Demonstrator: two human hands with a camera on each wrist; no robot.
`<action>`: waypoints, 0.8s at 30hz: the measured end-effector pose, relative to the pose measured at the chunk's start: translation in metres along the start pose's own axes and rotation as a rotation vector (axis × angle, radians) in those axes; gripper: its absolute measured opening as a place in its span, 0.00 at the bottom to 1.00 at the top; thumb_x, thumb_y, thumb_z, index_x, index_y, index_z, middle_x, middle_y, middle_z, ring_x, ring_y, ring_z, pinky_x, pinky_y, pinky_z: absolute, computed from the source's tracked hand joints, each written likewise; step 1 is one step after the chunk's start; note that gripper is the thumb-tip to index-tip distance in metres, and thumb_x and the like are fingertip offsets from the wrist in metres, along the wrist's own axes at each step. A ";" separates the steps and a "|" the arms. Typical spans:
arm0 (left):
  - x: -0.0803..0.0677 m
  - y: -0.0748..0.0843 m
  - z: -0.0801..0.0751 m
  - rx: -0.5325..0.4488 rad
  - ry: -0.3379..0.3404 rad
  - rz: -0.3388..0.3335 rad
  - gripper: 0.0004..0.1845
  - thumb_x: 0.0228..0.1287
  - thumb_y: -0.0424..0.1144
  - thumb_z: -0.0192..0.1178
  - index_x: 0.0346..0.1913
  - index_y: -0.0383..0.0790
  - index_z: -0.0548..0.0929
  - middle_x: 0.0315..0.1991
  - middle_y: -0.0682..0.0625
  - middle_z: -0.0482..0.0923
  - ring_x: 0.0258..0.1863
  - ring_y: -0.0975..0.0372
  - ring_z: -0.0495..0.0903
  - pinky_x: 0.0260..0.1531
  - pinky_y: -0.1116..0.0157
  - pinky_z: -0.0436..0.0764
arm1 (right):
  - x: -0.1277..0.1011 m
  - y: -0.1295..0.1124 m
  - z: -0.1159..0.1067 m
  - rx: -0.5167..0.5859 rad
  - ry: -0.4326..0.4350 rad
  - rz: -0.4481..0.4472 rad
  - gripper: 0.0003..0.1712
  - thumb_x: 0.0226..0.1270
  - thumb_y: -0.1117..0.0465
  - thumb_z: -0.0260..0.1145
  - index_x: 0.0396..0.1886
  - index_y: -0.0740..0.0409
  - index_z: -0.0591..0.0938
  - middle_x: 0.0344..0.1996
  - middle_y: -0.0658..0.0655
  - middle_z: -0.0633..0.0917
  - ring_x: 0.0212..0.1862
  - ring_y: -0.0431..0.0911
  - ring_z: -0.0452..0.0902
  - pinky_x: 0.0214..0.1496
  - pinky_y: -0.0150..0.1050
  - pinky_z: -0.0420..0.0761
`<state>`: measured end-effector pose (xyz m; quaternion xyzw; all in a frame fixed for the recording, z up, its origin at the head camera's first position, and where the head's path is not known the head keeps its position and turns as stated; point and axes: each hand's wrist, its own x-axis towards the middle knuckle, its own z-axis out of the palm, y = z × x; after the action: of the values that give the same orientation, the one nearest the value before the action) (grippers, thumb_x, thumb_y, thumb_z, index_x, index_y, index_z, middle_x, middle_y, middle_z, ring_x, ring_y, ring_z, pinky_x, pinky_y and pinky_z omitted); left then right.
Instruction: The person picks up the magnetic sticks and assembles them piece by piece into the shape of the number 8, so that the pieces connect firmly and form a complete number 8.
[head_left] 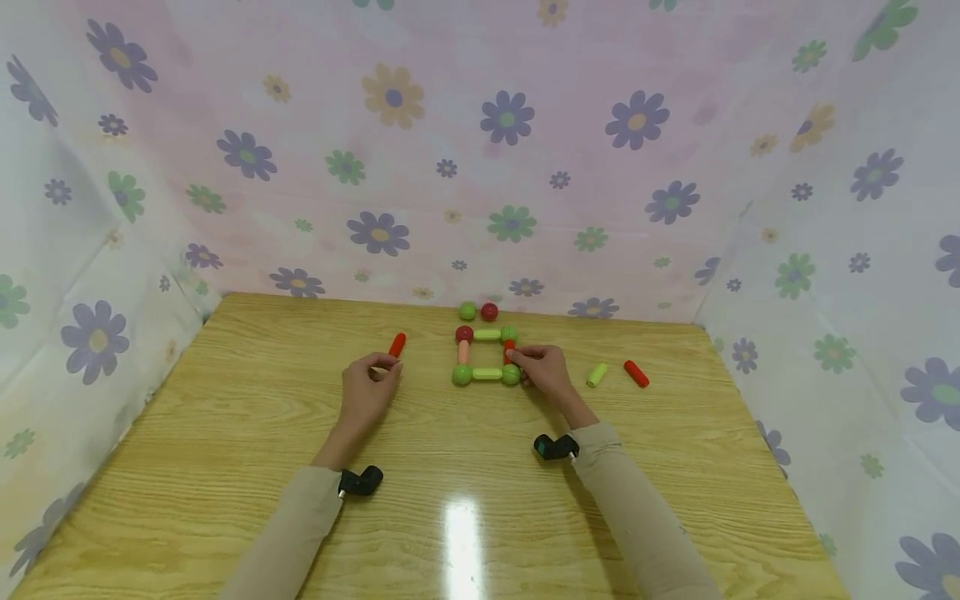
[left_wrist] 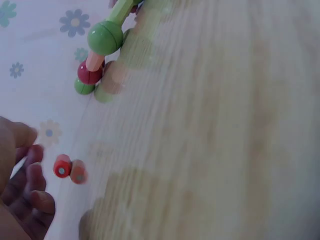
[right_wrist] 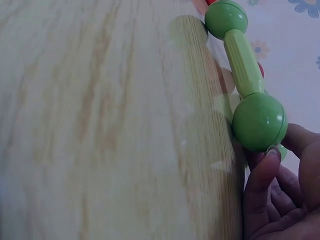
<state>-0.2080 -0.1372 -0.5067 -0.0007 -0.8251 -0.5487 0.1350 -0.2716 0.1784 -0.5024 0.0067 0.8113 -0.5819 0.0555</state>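
The right hand [head_left: 546,374] is resting at the right side of the square frame [head_left: 486,355] of rods and balls in the middle of the tabletop [head_left: 225,467], its fingers [head_left: 519,358] pinching the frame's red rod [head_left: 509,350]. The left hand [head_left: 367,390] is lying loosely curled, holding nothing, just beside a loose red rod [head_left: 397,344]. A green rod [head_left: 597,374] is lying to the right.

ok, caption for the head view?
Right hand at the ball-and-stick square; left hand beside a loose red stick.

Looks like a staged recording booth, probably: flowered cloth [head_left: 480,150] walls in a wooden tabletop [head_left: 465,500] on three sides.
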 end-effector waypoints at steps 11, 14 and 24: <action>0.024 -0.011 -0.007 -0.028 0.054 -0.086 0.17 0.66 0.40 0.70 0.53 0.35 0.84 0.46 0.40 0.81 0.30 0.54 0.79 0.28 0.66 0.79 | 0.003 0.000 -0.002 0.047 -0.049 0.009 0.23 0.72 0.55 0.69 0.56 0.70 0.84 0.35 0.57 0.87 0.24 0.39 0.76 0.26 0.31 0.79; 0.029 -0.014 -0.008 0.015 0.003 -0.113 0.22 0.65 0.44 0.71 0.57 0.36 0.83 0.48 0.39 0.81 0.36 0.52 0.81 0.33 0.64 0.80 | -0.004 -0.014 -0.004 0.032 -0.072 0.015 0.23 0.73 0.57 0.68 0.57 0.72 0.83 0.36 0.60 0.87 0.24 0.41 0.77 0.27 0.33 0.80; 0.042 -0.011 -0.004 0.246 -0.063 -0.179 0.26 0.65 0.53 0.69 0.57 0.39 0.83 0.48 0.42 0.83 0.44 0.50 0.81 0.45 0.52 0.79 | 0.001 0.001 0.001 -0.002 -0.024 -0.007 0.23 0.73 0.53 0.68 0.56 0.68 0.85 0.39 0.62 0.88 0.24 0.38 0.78 0.26 0.31 0.79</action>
<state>-0.2492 -0.1518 -0.5061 0.0723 -0.8865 -0.4532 0.0587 -0.2722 0.1777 -0.5035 -0.0031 0.8112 -0.5813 0.0633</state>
